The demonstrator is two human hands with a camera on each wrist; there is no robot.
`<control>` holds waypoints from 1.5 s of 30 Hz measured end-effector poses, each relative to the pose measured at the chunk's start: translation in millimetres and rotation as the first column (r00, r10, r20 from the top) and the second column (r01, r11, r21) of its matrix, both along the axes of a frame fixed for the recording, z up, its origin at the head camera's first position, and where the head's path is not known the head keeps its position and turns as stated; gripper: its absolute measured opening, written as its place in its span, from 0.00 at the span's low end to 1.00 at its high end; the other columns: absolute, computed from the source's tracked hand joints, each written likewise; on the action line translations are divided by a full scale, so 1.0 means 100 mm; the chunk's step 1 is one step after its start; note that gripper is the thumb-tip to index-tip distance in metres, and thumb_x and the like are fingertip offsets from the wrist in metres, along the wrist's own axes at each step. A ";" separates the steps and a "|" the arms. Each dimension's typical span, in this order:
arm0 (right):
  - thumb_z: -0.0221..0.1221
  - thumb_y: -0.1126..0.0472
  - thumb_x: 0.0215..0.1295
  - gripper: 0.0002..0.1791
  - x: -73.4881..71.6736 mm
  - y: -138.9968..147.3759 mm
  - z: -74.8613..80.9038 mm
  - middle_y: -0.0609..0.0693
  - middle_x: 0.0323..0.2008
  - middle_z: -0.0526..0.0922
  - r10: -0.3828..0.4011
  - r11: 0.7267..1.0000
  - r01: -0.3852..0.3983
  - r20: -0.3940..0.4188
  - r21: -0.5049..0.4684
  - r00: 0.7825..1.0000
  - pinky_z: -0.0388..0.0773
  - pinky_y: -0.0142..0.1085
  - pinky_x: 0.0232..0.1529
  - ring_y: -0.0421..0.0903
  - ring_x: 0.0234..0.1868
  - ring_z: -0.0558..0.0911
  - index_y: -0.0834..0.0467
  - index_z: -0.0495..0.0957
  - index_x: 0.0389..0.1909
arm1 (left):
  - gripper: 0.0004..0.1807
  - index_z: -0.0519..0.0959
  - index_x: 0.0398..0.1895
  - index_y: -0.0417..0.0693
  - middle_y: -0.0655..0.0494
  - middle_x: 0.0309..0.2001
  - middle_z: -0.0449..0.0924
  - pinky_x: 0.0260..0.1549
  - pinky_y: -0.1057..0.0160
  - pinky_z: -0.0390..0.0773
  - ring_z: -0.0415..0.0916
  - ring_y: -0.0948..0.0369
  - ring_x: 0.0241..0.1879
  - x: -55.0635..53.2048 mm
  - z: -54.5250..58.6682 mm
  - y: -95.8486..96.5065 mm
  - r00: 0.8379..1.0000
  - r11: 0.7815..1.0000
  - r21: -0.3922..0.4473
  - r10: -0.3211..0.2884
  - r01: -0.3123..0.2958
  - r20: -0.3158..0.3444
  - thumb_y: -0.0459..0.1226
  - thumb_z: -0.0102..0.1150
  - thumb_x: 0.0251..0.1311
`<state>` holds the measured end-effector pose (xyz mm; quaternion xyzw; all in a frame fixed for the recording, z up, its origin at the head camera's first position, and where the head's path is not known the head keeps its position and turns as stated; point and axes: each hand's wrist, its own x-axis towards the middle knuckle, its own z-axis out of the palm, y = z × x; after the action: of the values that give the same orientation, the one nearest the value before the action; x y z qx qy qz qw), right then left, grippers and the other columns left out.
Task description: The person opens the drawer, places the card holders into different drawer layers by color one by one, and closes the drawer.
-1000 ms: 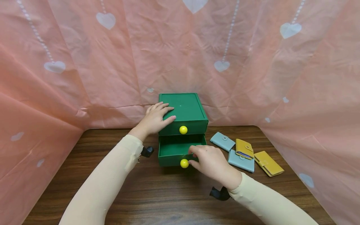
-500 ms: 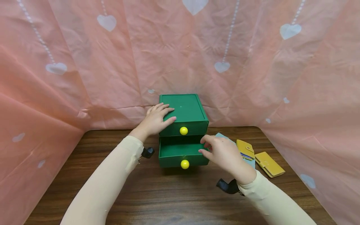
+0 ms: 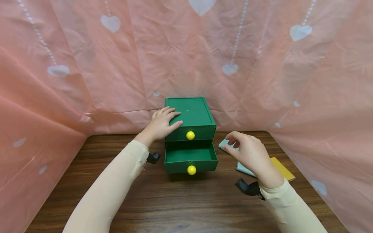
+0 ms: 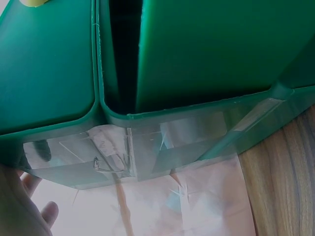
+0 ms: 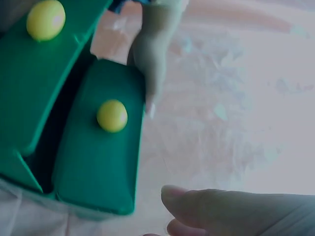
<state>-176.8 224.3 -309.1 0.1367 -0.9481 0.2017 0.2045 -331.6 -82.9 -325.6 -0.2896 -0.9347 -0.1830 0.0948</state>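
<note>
A small green two-drawer cabinet (image 3: 192, 111) stands at the back of the table. Its lower drawer (image 3: 175, 166) is pulled out, bare inside, with a yellow knob (image 3: 191, 170) on its front; the upper drawer with its own yellow knob (image 3: 190, 135) is closed. My left hand (image 3: 161, 124) rests on the cabinet's top left side, fingers spread. To the right of the drawer, my right hand (image 3: 252, 153) hovers with bent fingers and nothing between them. It overlaps light blue card holders (image 3: 244, 169) and a yellow wallet (image 3: 282, 169), partly hiding them.
The wooden table (image 3: 175, 207) runs forward from the cabinet. A pink curtain (image 3: 122, 77) with white hearts hangs behind and on both sides. Black camera mounts (image 3: 247, 187) sit at the wrists.
My right hand has left the lower drawer's knob and moved right, over the wallets and card holders. My left hand has stayed on the cabinet, and the drawer is still pulled out.
</note>
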 end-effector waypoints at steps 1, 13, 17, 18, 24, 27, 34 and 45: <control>0.69 0.53 0.62 0.09 0.00 0.03 0.01 0.43 0.30 0.85 -0.010 1.000 0.010 -0.008 -0.012 1.000 0.77 0.43 0.32 0.45 0.33 0.83 0.51 0.83 0.39 | 0.34 0.66 0.75 0.58 0.51 0.77 0.56 0.72 0.40 0.42 0.43 0.50 0.78 0.00 0.00 0.00 1.000 1.000 0.000 0.000 0.000 0.000 0.62 0.41 0.73; 0.64 0.47 0.67 0.16 -0.02 0.41 0.06 0.50 0.35 0.87 -0.100 0.991 0.099 0.002 -0.086 0.995 0.76 0.47 0.36 0.50 0.36 0.83 0.56 0.82 0.44 | 0.34 0.67 0.74 0.58 0.51 0.77 0.56 0.72 0.40 0.42 0.43 0.49 0.78 -0.01 0.01 -0.01 1.000 1.000 -0.002 0.003 -0.003 -0.009 0.63 0.41 0.72; 0.61 0.46 0.70 0.17 -0.09 0.53 -0.02 0.54 0.40 0.86 -0.139 0.986 0.140 0.017 -0.088 0.990 0.76 0.53 0.40 0.54 0.41 0.83 0.57 0.82 0.46 | 0.34 0.67 0.74 0.58 0.51 0.77 0.56 0.72 0.40 0.42 0.43 0.49 0.78 0.00 0.01 0.00 1.000 1.000 0.001 0.001 -0.001 -0.002 0.62 0.41 0.73; 0.60 0.45 0.71 0.19 -0.10 0.56 -0.03 0.54 0.41 0.86 -0.149 0.985 0.150 0.024 -0.088 0.989 0.76 0.53 0.41 0.55 0.42 0.83 0.57 0.82 0.46 | 0.34 0.67 0.74 0.58 0.51 0.77 0.56 0.72 0.40 0.42 0.43 0.49 0.78 0.00 0.00 0.01 1.000 1.000 0.000 0.001 -0.001 0.001 0.62 0.41 0.73; 0.55 0.42 0.73 0.24 -0.21 0.74 -0.13 0.58 0.44 0.84 -0.188 0.976 0.193 0.062 -0.100 0.980 0.75 0.55 0.39 0.57 0.42 0.81 0.58 0.81 0.51 | 0.33 0.67 0.74 0.58 0.51 0.76 0.57 0.72 0.40 0.42 0.43 0.50 0.78 0.02 -0.01 0.00 1.000 1.000 -0.004 0.006 -0.006 0.013 0.61 0.42 0.73; 0.55 0.43 0.73 0.23 -0.29 0.86 -0.18 0.59 0.44 0.83 -0.208 0.969 0.215 0.064 -0.120 0.976 0.74 0.56 0.40 0.58 0.43 0.80 0.59 0.81 0.51 | 0.33 0.67 0.74 0.58 0.51 0.76 0.57 0.72 0.40 0.42 0.43 0.50 0.78 0.02 -0.01 0.00 1.000 1.000 -0.002 0.009 -0.009 0.010 0.61 0.42 0.73; 0.53 0.44 0.74 0.25 -0.47 1.11 -0.34 0.64 0.48 0.82 -0.253 0.952 0.265 0.091 -0.154 0.963 0.74 0.58 0.43 0.63 0.47 0.79 0.63 0.79 0.52 | 0.33 0.67 0.74 0.58 0.51 0.76 0.57 0.72 0.40 0.42 0.43 0.50 0.78 0.02 0.01 -0.01 1.000 1.000 0.003 0.004 -0.004 0.009 0.62 0.41 0.73; 0.53 0.43 0.74 0.28 -0.65 1.30 -0.59 0.68 0.50 0.81 -0.299 0.940 0.316 0.139 -0.126 0.944 0.74 0.57 0.42 0.64 0.45 0.80 0.66 0.77 0.54 | 0.34 0.66 0.75 0.59 0.52 0.77 0.56 0.72 0.41 0.42 0.42 0.51 0.78 -0.01 0.00 -0.01 1.000 1.000 0.002 0.003 -0.003 0.005 0.63 0.40 0.72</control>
<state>-242.0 354.6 -368.3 -0.0407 -0.9508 0.2441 0.1866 -332.3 -84.2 -325.8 -0.2876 -0.9352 -0.1845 0.0932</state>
